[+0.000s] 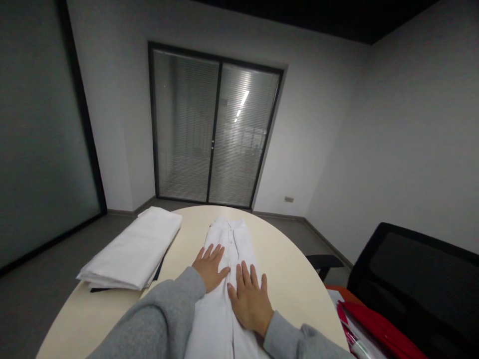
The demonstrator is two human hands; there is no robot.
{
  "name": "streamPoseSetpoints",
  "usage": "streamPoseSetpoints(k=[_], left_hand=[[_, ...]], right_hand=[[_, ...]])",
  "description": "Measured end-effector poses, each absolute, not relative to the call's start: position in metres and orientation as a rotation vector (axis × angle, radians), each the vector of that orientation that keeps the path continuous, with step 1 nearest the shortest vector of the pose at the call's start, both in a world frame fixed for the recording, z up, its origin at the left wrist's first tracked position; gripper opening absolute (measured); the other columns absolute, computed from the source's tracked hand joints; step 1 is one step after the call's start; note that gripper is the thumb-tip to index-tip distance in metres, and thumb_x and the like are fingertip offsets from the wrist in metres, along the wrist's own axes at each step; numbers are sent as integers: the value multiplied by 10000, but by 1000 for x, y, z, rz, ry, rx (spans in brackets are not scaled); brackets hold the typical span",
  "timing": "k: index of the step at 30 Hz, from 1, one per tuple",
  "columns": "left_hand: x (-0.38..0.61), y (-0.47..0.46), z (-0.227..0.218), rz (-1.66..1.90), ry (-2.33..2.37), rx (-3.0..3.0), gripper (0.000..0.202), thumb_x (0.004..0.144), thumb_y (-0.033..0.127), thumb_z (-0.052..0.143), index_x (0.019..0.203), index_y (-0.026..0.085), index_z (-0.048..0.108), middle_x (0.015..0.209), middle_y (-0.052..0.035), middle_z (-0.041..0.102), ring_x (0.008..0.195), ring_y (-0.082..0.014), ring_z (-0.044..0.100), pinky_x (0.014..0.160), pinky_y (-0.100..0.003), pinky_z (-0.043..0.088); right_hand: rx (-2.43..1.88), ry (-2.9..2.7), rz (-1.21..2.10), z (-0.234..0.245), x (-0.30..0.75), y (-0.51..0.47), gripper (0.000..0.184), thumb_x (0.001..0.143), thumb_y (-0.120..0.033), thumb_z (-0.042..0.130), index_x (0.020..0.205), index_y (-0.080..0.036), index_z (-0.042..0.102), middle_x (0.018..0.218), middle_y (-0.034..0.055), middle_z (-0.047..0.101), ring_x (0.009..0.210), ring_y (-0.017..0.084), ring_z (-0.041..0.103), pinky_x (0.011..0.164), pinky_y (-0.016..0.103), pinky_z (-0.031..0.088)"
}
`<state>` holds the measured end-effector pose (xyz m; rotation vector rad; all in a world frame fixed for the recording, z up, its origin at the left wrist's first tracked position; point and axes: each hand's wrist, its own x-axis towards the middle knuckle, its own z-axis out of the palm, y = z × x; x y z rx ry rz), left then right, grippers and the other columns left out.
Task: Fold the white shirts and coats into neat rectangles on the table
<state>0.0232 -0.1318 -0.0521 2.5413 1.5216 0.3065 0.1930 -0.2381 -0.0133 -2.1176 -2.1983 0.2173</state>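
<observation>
A white buttoned shirt, narrowed into a long strip, lies on the round cream table. Its collar end points away from me, and the button line runs down the middle. My left hand rests flat on the shirt's left part, fingers stretched out. Lower and to the right, my right hand presses flat on the cloth with its fingers spread. The two thumbs are close to each other near the button line. The near end of the shirt runs out of the picture at the bottom.
A stack of folded white cloth lies at the table's left edge, with something dark under it. On the right stands a black office chair, and a red item lies by it. A glass partition with blinds is beyond.
</observation>
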Motion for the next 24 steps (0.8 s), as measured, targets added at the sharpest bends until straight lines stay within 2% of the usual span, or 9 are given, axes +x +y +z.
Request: streamPoseSetpoints(k=[3,5,7,10,12,14,19,24], left_hand=[[23,-130,-57,380,1501,2555,799,984,656,346,1655,226,288,1711,-85,230,1596,-338,136,1279,-606,96],[24,-129,-56,418,1496,2543,798,977,668,359,1656,254,288,1710,-76,240,1594,-348,137,1274,-628,81],[25,-131,-51,435,1507,2510,803,971,684,369,1656,274,283,1708,-67,249,1592,-360,144,1268,-648,72],[23,-141,-40,463,1570,2474,770,993,647,354,1658,265,282,1712,-60,247,1591,-374,134,1270,-651,53],[21,-154,-35,499,1582,2501,707,1025,581,322,1654,260,296,1711,-52,253,1594,-364,131,1276,-638,40],[17,-173,-36,510,1510,2560,666,1046,550,295,1651,272,304,1704,-43,272,1595,-338,146,1285,-619,53],[8,-218,-55,436,1351,2662,720,1000,681,375,1634,344,327,1693,-11,299,1593,-329,164,1294,-610,63],[5,-239,-59,446,1341,2658,786,948,723,456,1641,409,258,1696,6,273,1596,-343,122,1297,-619,17]], right_hand=[[-2035,-2228,164,-3,207,-221,699,1028,-629,308,1605,-245,393,1710,114,221,1566,402,213,1197,694,176],[-1974,-2186,9,4,214,-204,668,1036,-588,347,1610,-248,383,1725,100,167,1581,374,171,1213,663,157],[-1912,-2172,-93,6,215,-187,660,1049,-545,353,1638,-249,314,1738,70,93,1602,326,87,1246,606,101],[-1830,-2316,36,-3,211,-171,615,1074,-534,280,1633,-281,323,1729,42,175,1600,277,125,1270,535,82],[-1803,-2392,136,-12,210,-166,590,1082,-527,252,1613,-299,371,1709,38,260,1590,274,181,1269,526,102],[-1796,-2408,157,-20,211,-165,576,1084,-506,257,1609,-302,380,1703,34,279,1586,279,193,1268,528,108],[-1796,-2358,182,-24,215,-160,593,1076,-483,299,1637,-293,312,1701,20,287,1582,285,200,1271,515,101],[-1793,-2318,198,-22,213,-161,582,1064,-495,346,1617,-314,359,1693,21,314,1574,300,223,1266,524,112]])
